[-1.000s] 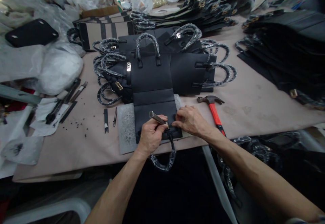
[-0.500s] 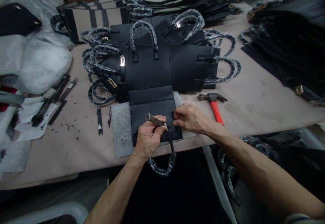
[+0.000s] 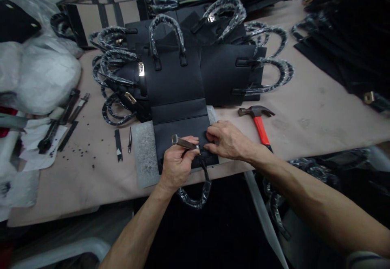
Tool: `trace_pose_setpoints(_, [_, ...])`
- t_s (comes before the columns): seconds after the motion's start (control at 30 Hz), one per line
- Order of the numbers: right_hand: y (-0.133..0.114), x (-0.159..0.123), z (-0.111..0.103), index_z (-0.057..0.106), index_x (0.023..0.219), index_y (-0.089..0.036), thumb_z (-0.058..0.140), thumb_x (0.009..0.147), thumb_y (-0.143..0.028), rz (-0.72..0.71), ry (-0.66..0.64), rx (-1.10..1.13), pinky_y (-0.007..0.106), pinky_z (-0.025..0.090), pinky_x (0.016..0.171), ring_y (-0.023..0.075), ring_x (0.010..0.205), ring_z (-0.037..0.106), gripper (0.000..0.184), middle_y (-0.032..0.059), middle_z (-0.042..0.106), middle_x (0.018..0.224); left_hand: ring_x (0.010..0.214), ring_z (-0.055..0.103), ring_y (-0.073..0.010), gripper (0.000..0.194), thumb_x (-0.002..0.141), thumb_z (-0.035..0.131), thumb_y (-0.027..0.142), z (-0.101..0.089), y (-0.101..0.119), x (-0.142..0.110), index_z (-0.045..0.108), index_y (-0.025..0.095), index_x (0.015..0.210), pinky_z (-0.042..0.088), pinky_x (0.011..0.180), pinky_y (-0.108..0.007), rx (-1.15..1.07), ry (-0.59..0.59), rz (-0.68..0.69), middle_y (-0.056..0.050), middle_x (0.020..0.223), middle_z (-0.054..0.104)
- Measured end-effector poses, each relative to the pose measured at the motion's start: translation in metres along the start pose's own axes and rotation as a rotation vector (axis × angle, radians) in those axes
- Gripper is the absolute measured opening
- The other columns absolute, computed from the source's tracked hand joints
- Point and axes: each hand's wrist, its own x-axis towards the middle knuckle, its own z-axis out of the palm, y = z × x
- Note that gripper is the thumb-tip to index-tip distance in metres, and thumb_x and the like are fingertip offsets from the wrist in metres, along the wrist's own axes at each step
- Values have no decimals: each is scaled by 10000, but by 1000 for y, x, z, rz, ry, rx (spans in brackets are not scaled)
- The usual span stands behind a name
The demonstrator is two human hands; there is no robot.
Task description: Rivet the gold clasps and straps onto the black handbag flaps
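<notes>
My left hand point(image 3: 176, 165) is closed round a metal punch point(image 3: 182, 142), which leans with its lower tip close to the panel by a handle tab. Under it lies a black handbag panel point(image 3: 179, 129), unfolded over a grey stone slab point(image 3: 143, 151). One plastic-wrapped handle point(image 3: 195, 202) of this bag hangs past the table's front edge; another wrapped handle point(image 3: 167, 19) stands at the far end. My right hand point(image 3: 227, 139) rests on the panel's right side with fingers curled and thumb drawn in; whatever is between the fingertips is hidden.
A claw hammer point(image 3: 260, 126) with a red grip lies to the right. Left of the slab are a flat black strip point(image 3: 118, 145), a thin pointed tool point(image 3: 130, 140) and black bits. More black bag panels point(image 3: 227, 72) lie behind; a dark stack point(image 3: 335, 53) sits at right.
The view has shifted slightly, so the table's contents appear a little moved. Both hands keep nearly the same place on the panel, and the punch stays in my left hand.
</notes>
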Motion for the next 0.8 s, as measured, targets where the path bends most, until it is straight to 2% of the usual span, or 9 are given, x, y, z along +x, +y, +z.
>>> trace_pose_setpoints(0.1, [3, -4, -1, 586, 816, -183, 737, 862, -275, -33, -9, 8, 355, 383, 735, 211, 739, 524, 182, 45, 605, 785, 1056, 719, -222, 108, 866, 724, 175, 0, 1, 0, 763, 185, 966, 570, 1033, -392, -36, 17, 12, -73, 1085, 770])
trace_pose_setpoints(0.17, [6, -14, 2, 607, 879, -177, 697, 881, -243, -52, 51, 92, 373, 426, 780, 238, 822, 554, 111, 68, 630, 856, 1043, 727, -225, 107, 859, 738, 199, -1, 2, -1, 762, 180, 962, 578, 1030, -402, -61, 29, 6, -77, 1074, 773])
trace_pose_setpoints(0.2, [7, -21, 5, 621, 940, -174, 677, 890, -229, -61, 99, 149, 386, 449, 819, 252, 889, 568, 94, 81, 644, 918, 1038, 731, -227, 113, 857, 742, 208, -1, 2, -1, 761, 178, 965, 581, 1031, -408, -66, 27, -2, -79, 1072, 775])
trace_pose_setpoints(0.3, [4, -47, 22, 619, 1142, -182, 624, 924, -214, -71, 289, 287, 461, 472, 984, 286, 1128, 563, 220, 121, 642, 1162, 1036, 738, -231, 133, 847, 752, 219, 1, 3, -2, 760, 174, 971, 586, 1030, -415, -53, -15, -17, -85, 1081, 778])
trace_pose_setpoints(0.4, [-9, -71, 43, 612, 1181, -200, 590, 940, -180, -10, 470, 320, 515, 448, 1079, 297, 1277, 522, 242, 145, 585, 1343, 1041, 741, -235, 143, 843, 753, 222, 3, 4, -3, 759, 176, 978, 589, 1028, -417, -21, -55, -10, -86, 1091, 777])
trace_pose_setpoints(0.47, [-17, -80, 53, 610, 1187, -206, 577, 939, -153, 38, 533, 334, 529, 447, 1097, 300, 1322, 505, 256, 151, 560, 1396, 1043, 741, -235, 142, 847, 748, 225, 4, 5, -3, 755, 182, 982, 586, 1032, -420, 0, -56, -12, -81, 1091, 778])
trace_pose_setpoints(0.57, [-20, -82, 61, 610, 1199, -205, 579, 939, -152, 42, 560, 378, 545, 446, 1109, 306, 1345, 497, 268, 155, 549, 1418, 1043, 740, -236, 133, 851, 742, 227, 5, 7, -3, 749, 180, 976, 586, 1031, -421, 20, -58, -9, -83, 1090, 777])
trace_pose_setpoints(0.8, [-13, -80, 63, 616, 1213, -208, 586, 939, -167, 12, 583, 384, 569, 445, 1107, 315, 1346, 503, 279, 154, 552, 1419, 1038, 741, -226, 129, 863, 732, 216, 6, 8, -1, 745, 180, 985, 582, 1034, -407, 64, -87, 16, -80, 1092, 777])
